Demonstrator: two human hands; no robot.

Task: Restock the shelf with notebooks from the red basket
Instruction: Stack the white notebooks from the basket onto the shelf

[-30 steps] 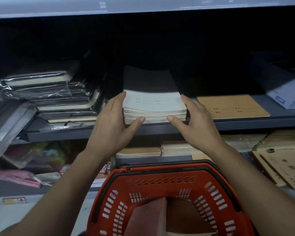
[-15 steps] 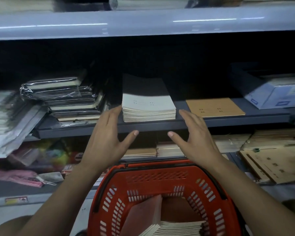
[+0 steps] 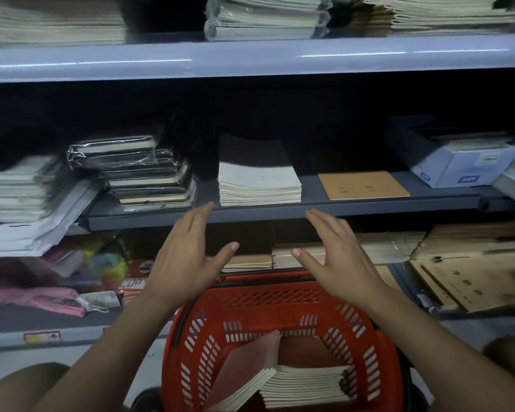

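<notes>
Red basket — nearest the wearer, below the shelves; notebooks in the basket lie in a flat pile with one pink-covered batch leaning on it, apparently placed within easy reach for the next lift.

Left hand and right hand — above the basket's far rim, palms facing inward, fingers spread and empty, touching nothing; a stack-wide gap lies between them.

Shelf — just beyond the fingertips. White notebook stack sits squared at its front edge, clear of both hands. Tan notebook lies to its right; wrapped dark books to its left.
</notes>
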